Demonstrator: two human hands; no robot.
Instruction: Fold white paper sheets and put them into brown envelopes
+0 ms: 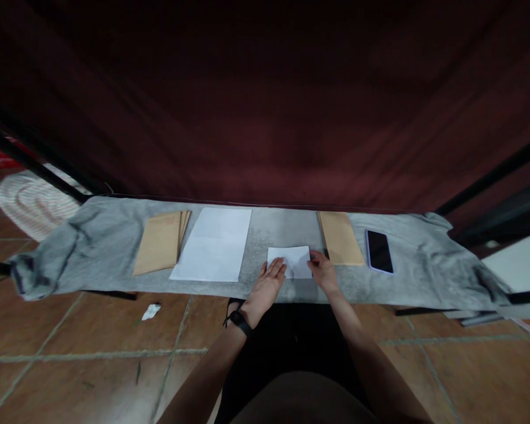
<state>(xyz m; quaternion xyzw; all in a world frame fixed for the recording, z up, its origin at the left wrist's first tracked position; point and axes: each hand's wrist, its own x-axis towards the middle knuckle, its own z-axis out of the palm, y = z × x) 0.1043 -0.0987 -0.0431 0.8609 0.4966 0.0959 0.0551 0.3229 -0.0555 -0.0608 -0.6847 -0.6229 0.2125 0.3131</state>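
Observation:
A small white sheet of paper (pixel 297 261), which looks folded, lies flat on the grey cloth in front of me. My left hand (pixel 270 280) rests flat on its left part, fingers stretched out. At the right edge of the paper, my right hand (pixel 322 271) has its fingers bent and pinched on the side. Left of my hands lies a larger stack of white paper (pixel 214 244). Brown envelopes (pixel 159 241) are fanned a little beyond that stack, and another brown envelope (pixel 342 238) lies just right of my right hand.
A phone (pixel 380 252) with a dark screen lies on the right of the cloth-covered bench (pixel 424 265). Behind it hangs a dark red curtain (pixel 265 147). Black metal bars (pixel 490 174) stand at both ends. A crumpled white scrap (pixel 151 311) is on the tiled floor.

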